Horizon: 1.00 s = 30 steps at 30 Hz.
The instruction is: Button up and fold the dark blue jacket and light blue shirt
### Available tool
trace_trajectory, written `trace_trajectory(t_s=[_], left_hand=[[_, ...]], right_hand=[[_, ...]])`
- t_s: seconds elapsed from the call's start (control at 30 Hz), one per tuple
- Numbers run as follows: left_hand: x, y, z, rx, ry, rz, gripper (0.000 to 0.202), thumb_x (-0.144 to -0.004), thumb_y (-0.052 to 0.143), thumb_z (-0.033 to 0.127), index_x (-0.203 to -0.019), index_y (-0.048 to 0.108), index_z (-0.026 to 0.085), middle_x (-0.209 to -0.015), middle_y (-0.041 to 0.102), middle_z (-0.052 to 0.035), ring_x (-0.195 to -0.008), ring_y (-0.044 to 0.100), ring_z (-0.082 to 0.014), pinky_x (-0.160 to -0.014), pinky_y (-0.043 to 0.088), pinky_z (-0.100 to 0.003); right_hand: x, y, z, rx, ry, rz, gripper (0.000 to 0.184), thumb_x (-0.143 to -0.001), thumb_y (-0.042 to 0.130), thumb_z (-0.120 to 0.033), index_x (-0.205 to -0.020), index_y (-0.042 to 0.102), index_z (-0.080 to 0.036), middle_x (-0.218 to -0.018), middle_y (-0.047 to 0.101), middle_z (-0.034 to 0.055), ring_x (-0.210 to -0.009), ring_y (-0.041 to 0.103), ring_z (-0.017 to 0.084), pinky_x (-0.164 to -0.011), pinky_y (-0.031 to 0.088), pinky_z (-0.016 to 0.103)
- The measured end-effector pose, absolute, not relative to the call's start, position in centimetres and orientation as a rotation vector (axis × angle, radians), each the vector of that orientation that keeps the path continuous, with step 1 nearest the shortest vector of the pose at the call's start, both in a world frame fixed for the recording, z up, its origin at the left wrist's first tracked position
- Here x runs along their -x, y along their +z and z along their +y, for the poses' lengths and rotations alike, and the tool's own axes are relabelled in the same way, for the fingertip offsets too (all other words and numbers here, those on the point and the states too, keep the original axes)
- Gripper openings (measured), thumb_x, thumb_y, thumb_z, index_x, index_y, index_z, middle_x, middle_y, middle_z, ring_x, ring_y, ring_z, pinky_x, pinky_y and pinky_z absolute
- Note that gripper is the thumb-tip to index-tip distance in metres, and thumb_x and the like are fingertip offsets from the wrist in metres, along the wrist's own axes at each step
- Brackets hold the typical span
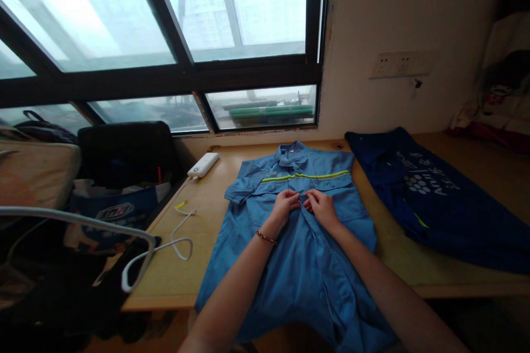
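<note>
Cloth might have slipped from our pinch, we judged: left hand [285, 207] and right hand [321, 208] were each closed on the front edges of the blue shirt [306, 270], which lay flat on the counter [174, 276], hem overhanging. A bag [111, 212] beside it held clutter we could not make out.

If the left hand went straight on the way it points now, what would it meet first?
Probably the right hand: the left hand points inward across the blue shirt, and their fingertips nearly meet at its front opening.
</note>
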<state>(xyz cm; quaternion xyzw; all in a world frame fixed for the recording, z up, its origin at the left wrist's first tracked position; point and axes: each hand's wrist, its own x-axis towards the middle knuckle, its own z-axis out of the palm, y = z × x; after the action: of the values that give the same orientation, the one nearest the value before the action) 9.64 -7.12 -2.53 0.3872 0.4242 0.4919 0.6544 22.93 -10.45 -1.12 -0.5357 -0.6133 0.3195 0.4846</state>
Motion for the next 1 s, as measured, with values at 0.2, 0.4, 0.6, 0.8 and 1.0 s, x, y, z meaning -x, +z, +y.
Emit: trace_trajectory(t_s=[0.2, 0.4, 0.6, 0.8, 1.0], left_hand=[[-9.8, -2.5, -7.1, -0.8, 1.148, 0.951, 0.031, -0.051, 0.074, 0.02, -0.069, 0.049, 0.014, -0.061, 0.049, 0.0032, -0.052, 0.05, -0.0061, -0.053, 0.042, -0.019], [-9.9, -2.3, -7.2, -0.741, 1.117, 0.925, 0.031, -0.053, 0.072, 0.016, -0.073, 0.048, 0.015, -0.061, 0.05, 0.0033, -0.053, 0.052, -0.0073, -0.054, 0.043, -0.021], [-9.9, -2.2, -7.4, -0.746, 1.147, 0.895, 0.034, -0.051, 0.071, 0.012, -0.075, 0.048, 0.015, -0.062, 0.053, 0.003, -0.053, 0.053, -0.0075, -0.053, 0.043, -0.02], [-10.0, -2.7, -7.1, -0.867, 1.18, 0.902, 0.041, -0.044, 0.074, 0.013, -0.076, 0.047, 0.015, -0.058, 0.051, 0.0064, -0.048, 0.05, -0.0058, -0.05, 0.039, -0.018], [-10.0, -3.4, -6.0, -1.246, 1.206, 1.077, 0.031, -0.05, 0.071, 0.018, -0.072, 0.05, 0.015, -0.055, 0.052, 0.0049, -0.049, 0.05, -0.0079, -0.049, 0.036, -0.018]], right_hand=[[-22.7, -1.5, -10.2, 1.285, 0.801, -1.434, 0.025, -0.081, 0.038, -0.034, -0.085, 0.057, -0.017, -0.058, 0.061, 0.0009, -0.049, 0.057, 0.013, -0.049, 0.045, 0.022], [-22.6, -1.6, -10.2, 1.289, 0.849, -1.415, 0.024, -0.079, 0.039, -0.033, -0.087, 0.056, -0.017, -0.056, 0.059, -0.0003, -0.048, 0.055, 0.012, -0.047, 0.043, 0.021], [-22.8, -1.7, -10.1, 1.278, 0.809, -1.501, 0.032, -0.079, 0.038, -0.026, -0.102, 0.059, -0.017, -0.056, 0.056, -0.0013, -0.048, 0.052, 0.011, -0.051, 0.042, 0.022], [-23.3, -2.1, -9.7, 1.346, 0.707, -1.628, 0.033, -0.078, 0.039, -0.021, -0.1, 0.063, -0.017, -0.055, 0.057, -0.0011, -0.052, 0.052, 0.011, -0.058, 0.04, 0.023], [-23.2, -2.0, -9.8, 1.472, 1.021, -1.47, 0.037, -0.073, 0.051, -0.031, -0.106, 0.052, -0.013, -0.05, 0.055, -0.0036, -0.041, 0.049, 0.011, -0.044, 0.037, 0.021]])
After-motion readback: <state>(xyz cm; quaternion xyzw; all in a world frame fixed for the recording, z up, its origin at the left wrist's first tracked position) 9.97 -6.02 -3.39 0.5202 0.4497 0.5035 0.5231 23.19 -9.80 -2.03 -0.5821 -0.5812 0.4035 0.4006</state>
